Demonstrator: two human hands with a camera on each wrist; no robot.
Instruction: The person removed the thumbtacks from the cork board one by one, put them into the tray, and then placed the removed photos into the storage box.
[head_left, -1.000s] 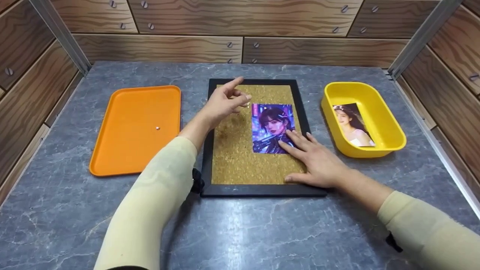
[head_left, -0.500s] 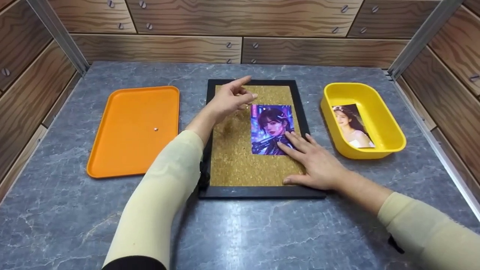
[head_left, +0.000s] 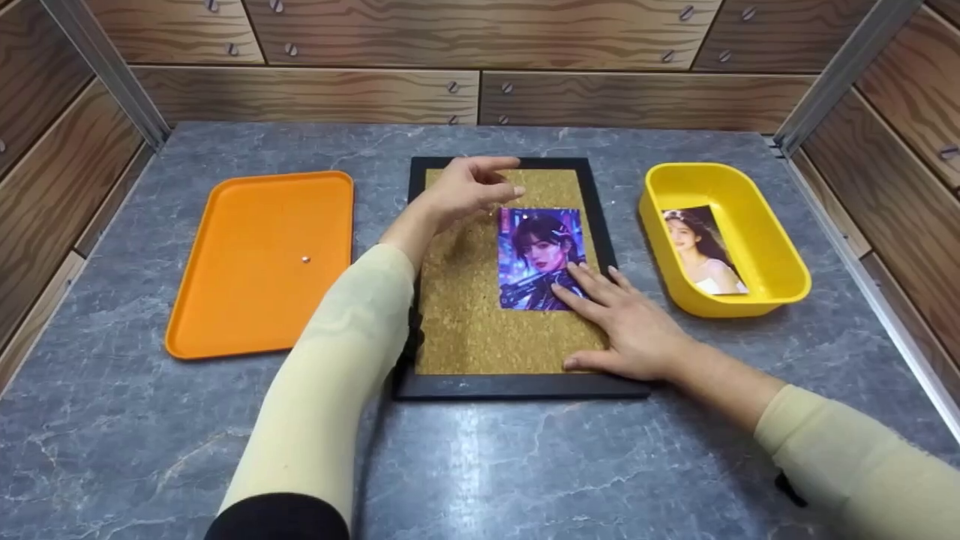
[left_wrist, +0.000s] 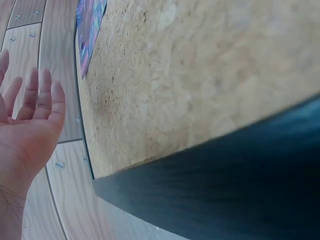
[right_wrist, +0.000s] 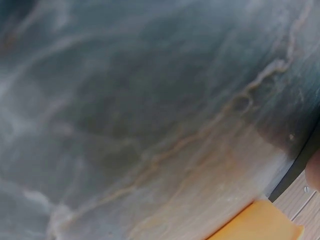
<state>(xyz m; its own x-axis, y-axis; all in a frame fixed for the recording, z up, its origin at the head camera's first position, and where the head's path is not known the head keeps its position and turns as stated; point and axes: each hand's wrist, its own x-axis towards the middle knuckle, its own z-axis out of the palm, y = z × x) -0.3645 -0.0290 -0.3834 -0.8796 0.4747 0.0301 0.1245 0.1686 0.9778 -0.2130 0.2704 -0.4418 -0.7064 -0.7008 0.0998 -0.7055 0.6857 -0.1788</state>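
The fingers (head_left: 589, 281) of the right hand (head_left: 637, 330) lie spread and straight, two tips resting on the lower right corner of the purple print (head_left: 536, 244), the thumb set apart on the cork board (head_left: 465, 322) toward the bottom of the frame. Nothing is gripped there; the flat, wide hand probably serves to keep the print from sliding and the board from shifting.

The left hand (head_left: 465, 191) hangs over the upper left of the board with its index finger reaching out, the thumb below it and a wide gap between them. The left wrist view shows this palm bare and its fingers loosely bent, apart from the cork — they hold nothing that can be seen.

The print lies on the cork just right of centre, inside the black border (head_left: 517, 386). A pale dot near its upper left corner may be a pin, but it is too small to tell.

At the left of the frame an orange tray (head_left: 255, 300) bears one small silvery piece (head_left: 306, 259); its low rim would presumably stop such a piece rolling off. At the right, a yellow bin (head_left: 772, 262) holds a second print (head_left: 701, 251) — deeper walls seem apt for keeping loose sheets together, within the right arm's reach.
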